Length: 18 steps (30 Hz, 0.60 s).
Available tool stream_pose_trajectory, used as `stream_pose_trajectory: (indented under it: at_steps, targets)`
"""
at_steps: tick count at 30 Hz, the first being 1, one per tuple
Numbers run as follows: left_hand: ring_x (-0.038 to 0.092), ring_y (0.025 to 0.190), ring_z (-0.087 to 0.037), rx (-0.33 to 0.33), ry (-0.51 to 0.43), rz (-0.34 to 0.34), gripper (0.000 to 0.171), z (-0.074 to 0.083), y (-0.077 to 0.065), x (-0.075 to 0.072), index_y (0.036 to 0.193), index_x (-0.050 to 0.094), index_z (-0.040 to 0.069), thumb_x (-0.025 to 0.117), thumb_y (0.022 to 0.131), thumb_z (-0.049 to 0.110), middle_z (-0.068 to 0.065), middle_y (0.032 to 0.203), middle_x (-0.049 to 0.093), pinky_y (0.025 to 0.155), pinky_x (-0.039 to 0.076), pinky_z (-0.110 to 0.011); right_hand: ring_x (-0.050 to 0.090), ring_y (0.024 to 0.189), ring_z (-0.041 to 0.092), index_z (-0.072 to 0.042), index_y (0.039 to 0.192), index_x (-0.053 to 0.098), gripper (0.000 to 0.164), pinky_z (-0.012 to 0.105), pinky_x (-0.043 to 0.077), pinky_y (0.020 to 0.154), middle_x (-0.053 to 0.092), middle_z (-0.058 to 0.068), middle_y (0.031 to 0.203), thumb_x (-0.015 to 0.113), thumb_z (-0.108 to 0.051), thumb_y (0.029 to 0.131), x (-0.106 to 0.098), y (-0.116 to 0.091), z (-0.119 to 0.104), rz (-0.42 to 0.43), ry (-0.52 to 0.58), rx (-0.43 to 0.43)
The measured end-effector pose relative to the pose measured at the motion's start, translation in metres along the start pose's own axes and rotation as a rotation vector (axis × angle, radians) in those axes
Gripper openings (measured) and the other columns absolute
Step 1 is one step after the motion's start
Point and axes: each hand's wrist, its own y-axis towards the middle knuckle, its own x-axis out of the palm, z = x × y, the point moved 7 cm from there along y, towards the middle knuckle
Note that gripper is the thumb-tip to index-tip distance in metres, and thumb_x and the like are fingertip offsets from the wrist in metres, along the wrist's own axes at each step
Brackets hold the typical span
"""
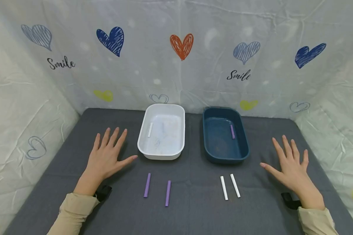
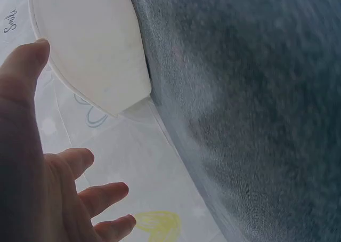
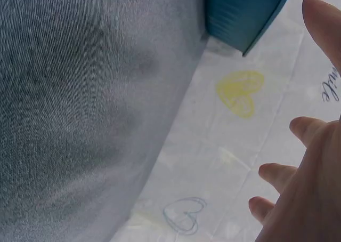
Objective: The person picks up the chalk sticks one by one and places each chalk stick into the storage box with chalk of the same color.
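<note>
My left hand is spread with straight fingers to the left of a white tray, its thumb pointing toward the tray's near corner. To the right of a dark blue tray, my right hand is spread the same way and holds nothing. A white chalk stick lies in the white tray, and a purple chalk stick in the blue one. Two purple sticks, a left one and a right one, lie before the white tray. Before the blue tray lie two white sticks.
A dark grey cloth covers the table. Behind it and at both sides hangs a pale curtain printed with hearts and words. The trays stand side by side near the table's back edge with a gap between them.
</note>
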Motion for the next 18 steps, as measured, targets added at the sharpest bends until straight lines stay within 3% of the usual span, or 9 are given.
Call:
stream_pose_trajectory:
  at_steps: [18]
  targets:
    - [0.017, 0.147, -0.043, 0.033, 0.004, 0.007, 0.103, 0.016, 0.007, 0.002, 0.159, 0.023, 0.011, 0.056, 0.084, 0.074, -0.022, 0.158, 0.028, 0.117, 0.007, -0.061, -0.009, 0.150, 0.040, -0.023, 0.162, 0.005, 0.101, 0.072, -0.016, 0.106, -0.004, 0.014, 0.166, 0.067, -0.056, 0.089, 0.011, -0.005, -0.019, -0.003, 0.021, -0.047]
